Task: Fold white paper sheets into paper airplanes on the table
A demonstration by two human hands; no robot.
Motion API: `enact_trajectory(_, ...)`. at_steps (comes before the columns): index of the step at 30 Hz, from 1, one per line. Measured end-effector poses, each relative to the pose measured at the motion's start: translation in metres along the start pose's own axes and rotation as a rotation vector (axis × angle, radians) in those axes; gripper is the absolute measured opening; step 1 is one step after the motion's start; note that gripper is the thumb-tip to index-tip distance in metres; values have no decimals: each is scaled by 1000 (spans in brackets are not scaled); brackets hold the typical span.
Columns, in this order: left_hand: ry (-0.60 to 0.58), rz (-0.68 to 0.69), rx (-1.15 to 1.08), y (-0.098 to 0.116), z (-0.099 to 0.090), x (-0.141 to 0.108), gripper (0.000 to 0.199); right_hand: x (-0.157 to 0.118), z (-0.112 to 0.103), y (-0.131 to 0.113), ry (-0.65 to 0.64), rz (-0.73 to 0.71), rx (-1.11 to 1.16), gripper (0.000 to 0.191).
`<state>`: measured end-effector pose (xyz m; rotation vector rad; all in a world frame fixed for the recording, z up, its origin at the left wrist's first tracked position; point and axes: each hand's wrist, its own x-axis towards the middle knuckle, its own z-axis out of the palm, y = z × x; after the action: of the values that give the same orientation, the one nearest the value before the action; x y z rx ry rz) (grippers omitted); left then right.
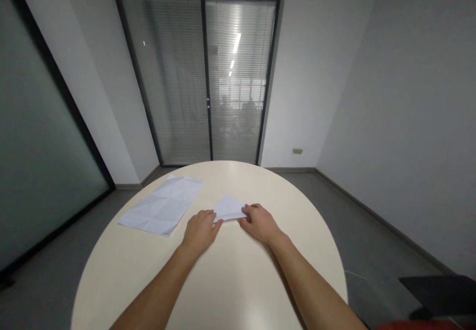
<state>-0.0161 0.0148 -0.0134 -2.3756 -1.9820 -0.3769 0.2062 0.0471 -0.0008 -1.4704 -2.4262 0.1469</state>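
Note:
A small folded sheet of white paper (229, 207) lies on the round cream table (238, 280), its top narrowing toward the far side and a straight folded edge facing me. My left hand (201, 228) grips its left corner, thumb on the near edge and fingers on top. At the opposite corner, my right hand (259, 222) pinches the paper between thumb and curled fingers. Left of my left hand are larger white sheets (163, 205) with crease lines, lying flat; how many are stacked I cannot tell.
The table's curved far edge lies just beyond the papers. Past it stand a glass door (210, 82) with blinds and white walls (320, 62). A black flat object (442, 293) shows at lower right, beside something red (416, 325) at the frame's bottom.

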Motion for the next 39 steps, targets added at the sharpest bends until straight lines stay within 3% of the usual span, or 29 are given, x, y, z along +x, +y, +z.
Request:
enact_trajectory(6,13,-21,7,1,-3,0,36,0,-2,1,-2,73,-5,19)
enact_trajectory(14,-13,-69,-5,2,-6,0,37,3,1,5,50,152,28,41)
enact_trajectory(30,6,-118,-23,-1,-5,2,40,5,7,15,73,226,57,41)
enact_trajectory(39,0,-105,14,-4,-8,3,29,5,9,17,91,230,50,39)
